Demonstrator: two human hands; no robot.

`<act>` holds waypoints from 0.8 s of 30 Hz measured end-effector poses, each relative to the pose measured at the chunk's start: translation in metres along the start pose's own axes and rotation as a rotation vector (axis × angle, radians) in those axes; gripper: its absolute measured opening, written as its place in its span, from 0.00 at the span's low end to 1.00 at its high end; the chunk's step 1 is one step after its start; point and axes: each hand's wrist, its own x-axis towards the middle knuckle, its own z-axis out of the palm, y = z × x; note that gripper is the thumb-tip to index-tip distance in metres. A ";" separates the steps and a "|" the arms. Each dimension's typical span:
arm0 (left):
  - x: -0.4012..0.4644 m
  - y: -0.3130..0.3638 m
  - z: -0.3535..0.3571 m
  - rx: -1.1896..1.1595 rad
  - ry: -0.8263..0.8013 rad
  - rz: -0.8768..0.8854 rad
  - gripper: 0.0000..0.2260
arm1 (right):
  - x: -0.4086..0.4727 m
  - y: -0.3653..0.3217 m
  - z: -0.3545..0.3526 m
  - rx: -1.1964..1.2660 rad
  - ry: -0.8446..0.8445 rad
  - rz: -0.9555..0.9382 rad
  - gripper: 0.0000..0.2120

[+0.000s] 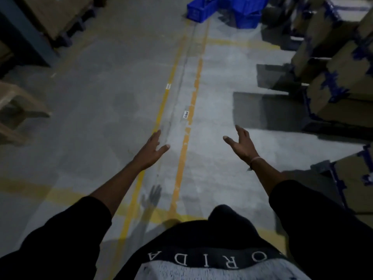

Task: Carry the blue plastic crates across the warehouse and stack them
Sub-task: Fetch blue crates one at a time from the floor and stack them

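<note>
Blue crates [224, 11] sit at twelve o'clock, well apart. Left hand [152, 150] and right hand [243, 143] reach forward, fingers spread and empty, probably readying a grab.

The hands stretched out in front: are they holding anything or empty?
Empty. The left hand and right hand are spread open over bare grey concrete floor.

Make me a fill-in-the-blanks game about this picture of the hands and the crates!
1. The crates far ahead on the floor are colored ____.
2. The left hand and right hand are both holding ____.
3. The painted lines running along the floor between the hands are colored ____.
4. The stacked boxes on the right side are made of ____.

Missing words: blue; nothing; yellow; cardboard
</note>
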 end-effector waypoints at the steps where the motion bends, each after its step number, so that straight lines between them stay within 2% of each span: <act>1: 0.021 0.004 -0.005 0.008 -0.014 0.021 0.36 | 0.012 -0.002 -0.001 0.014 0.016 0.009 0.41; 10: 0.213 0.046 -0.010 0.021 -0.148 0.076 0.37 | 0.163 0.002 -0.033 0.071 0.092 0.145 0.41; 16: 0.357 0.094 -0.013 0.000 -0.130 0.037 0.38 | 0.302 0.004 -0.080 0.047 0.067 0.227 0.46; 24: 0.522 0.158 -0.029 -0.044 -0.117 0.047 0.39 | 0.464 -0.025 -0.141 -0.034 0.037 0.225 0.45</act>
